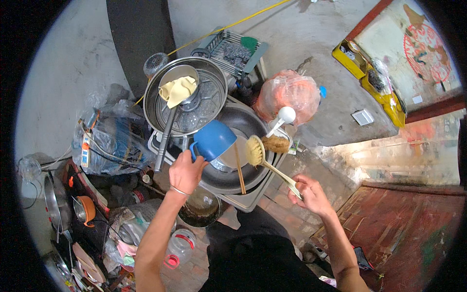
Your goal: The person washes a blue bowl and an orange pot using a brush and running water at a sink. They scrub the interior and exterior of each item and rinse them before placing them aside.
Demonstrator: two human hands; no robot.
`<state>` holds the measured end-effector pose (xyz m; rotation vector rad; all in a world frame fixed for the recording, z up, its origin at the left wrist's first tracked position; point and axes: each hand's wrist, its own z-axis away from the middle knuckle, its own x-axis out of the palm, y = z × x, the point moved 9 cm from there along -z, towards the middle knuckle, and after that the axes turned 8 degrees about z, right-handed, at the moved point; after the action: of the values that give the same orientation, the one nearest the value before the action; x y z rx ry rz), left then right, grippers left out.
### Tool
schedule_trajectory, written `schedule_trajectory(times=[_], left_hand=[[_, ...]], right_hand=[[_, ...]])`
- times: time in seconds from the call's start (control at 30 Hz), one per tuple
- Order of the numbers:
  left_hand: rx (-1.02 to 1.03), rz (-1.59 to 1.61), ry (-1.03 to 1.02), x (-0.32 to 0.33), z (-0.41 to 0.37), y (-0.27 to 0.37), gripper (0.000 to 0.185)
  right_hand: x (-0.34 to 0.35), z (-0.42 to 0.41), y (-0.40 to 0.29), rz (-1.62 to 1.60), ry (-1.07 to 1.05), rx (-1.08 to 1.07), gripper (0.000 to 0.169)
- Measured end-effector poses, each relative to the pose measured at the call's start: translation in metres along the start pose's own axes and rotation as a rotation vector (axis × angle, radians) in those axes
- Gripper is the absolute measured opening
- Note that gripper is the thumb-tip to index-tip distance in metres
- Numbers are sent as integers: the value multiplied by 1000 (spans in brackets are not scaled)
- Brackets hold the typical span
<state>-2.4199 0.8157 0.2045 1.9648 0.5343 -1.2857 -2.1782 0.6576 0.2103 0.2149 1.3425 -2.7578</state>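
Observation:
My left hand (186,171) grips the handle of a blue plastic cup (215,140), tilted over a dark wok (251,179) that holds cloudy water. In my right hand (310,193) is the handle of a scrub brush (255,151), its pale bristles above the wok's right side. A pair of wooden chopsticks (240,171) leans inside the wok. Behind the brush head lie a brown scouring pad (276,144) and a white plastic scoop (285,116). A steamer pan (215,106) stands at the wok's upper left, with a long-handled saucepan (179,75) and a yellow cloth (178,90) on it.
A green dish rack (255,58) and a pink plastic bag (288,95) stand behind the wok. Yellow trays (379,91) lie at upper right. At left are a plastic-wrapped bundle (113,138) and a power strip (85,149). A dark pan (200,211) and a clear plastic jug (181,244) stand low down.

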Motion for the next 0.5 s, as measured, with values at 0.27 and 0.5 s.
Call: schedule_trajectory(times=[0.27,0.5], left_hand=[[-128,121,136,-27,-12,7,18],[-384,791,124,70,2,-3,27]], right_hand=[[-21,20,-131,471,704,-687,47],[-2,-13,-185,921,853,-682,71]])
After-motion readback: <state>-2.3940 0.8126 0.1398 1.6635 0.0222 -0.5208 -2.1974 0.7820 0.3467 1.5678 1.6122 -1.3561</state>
